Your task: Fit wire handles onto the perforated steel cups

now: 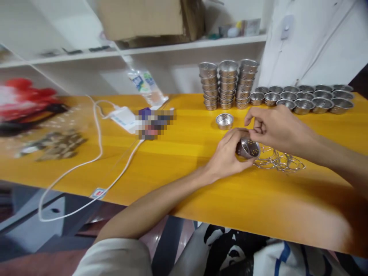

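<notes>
My left hand [227, 155] grips a small perforated metal cup [250, 148], tilted so that its open mouth faces right and toward me. Over the cup's rim is my right hand [271, 122], its fingers curled and its index finger bent outward. Whether those fingers pinch something small I cannot make out. A loose pile of thin wire rings [280, 161] lies on the table just right of the held cup, partly below my right forearm. One more metal cup [224, 121] stands upright by itself, a little behind my left hand.
Three tall stacks of metal cups [228, 86] stand at the back. Rows of single cups [304, 105] sit to their right. Leftward are a plastic bottle [148, 86], a white box-shaped device [125, 119], a looping white cable [99, 134] and a red bag [25, 97].
</notes>
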Tool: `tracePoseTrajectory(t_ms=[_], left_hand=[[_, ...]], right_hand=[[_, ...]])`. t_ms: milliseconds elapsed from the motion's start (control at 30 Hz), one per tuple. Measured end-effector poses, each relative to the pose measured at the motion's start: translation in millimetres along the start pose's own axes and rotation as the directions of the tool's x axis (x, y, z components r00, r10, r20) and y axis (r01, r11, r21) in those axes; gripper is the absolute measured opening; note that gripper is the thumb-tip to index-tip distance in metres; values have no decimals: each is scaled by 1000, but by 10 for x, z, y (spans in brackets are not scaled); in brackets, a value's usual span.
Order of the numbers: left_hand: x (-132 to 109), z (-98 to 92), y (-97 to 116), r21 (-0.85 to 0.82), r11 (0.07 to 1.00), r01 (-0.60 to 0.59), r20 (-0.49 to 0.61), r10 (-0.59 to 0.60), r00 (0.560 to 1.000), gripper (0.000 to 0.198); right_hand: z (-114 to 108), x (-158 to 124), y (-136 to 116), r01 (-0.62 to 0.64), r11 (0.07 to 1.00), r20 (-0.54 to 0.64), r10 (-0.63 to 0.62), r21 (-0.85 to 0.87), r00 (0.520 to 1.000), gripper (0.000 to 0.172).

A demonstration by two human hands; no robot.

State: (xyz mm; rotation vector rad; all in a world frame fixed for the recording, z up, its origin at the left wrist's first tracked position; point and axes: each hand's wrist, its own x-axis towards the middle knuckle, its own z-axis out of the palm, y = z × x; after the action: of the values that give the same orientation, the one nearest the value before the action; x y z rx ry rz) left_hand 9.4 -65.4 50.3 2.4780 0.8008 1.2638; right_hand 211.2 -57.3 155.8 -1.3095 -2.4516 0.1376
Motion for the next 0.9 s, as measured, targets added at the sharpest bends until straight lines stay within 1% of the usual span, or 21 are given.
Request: tracePoseTrajectory(t_ms=[100,167,233,267,300,333,400,433,500,567,633,700,800,900], left_hand=[[-4,1,-52,-25,1000,11,-8,-11,1000,53],[4,-3,-82,-46,998,36,-32,-38,999,53],[18,-2,-120,-84,993,83,-54,-88,995,53],[27,1,-144,-112,987,111,-64,-119,991,54],[35,6,-169,-149,979,140,-75,-152,986,53],[42,12,-195,-193,967,165,-82,-183,980,54],[51,23,-241,-295,934,202,-92,-239,967,58],[51,27,-258,-346,912,222,-89,-267,959,61],[45,29,-278,-430,859,278,-66,-337,939,69],[36,25,-279,-488,803,343,-23,-405,914,74],[33,15,-265,-536,759,371,10,-434,901,75],[40,-2,-240,-586,729,355,15,-428,904,73],[62,-36,-200,-636,704,316,10,-402,916,65],[80,-67,-178,-652,697,298,13,-382,924,57]], right_hand=[[76,16,22,-39,998,-24,40,41,999,34],[107,33,22,-63,996,-42,66,65,997,28],[109,52,29,-56,991,-63,63,119,996,17],[97,60,37,-37,984,-51,47,172,998,13],[79,68,50,-16,968,-17,21,249,1000,16],[57,75,65,1,939,30,-12,345,999,23],[12,89,102,11,837,117,-89,547,989,40],[-6,97,123,13,780,139,-128,626,982,44],[-26,115,165,35,695,132,-186,718,974,44],[-25,135,205,57,659,128,-229,750,965,39],[-9,153,241,59,638,132,-248,768,960,39],[11,170,273,51,613,140,-260,788,955,44],[28,191,310,44,582,155,-287,812,945,49],[25,207,330,78,599,146,-316,797,937,46]])
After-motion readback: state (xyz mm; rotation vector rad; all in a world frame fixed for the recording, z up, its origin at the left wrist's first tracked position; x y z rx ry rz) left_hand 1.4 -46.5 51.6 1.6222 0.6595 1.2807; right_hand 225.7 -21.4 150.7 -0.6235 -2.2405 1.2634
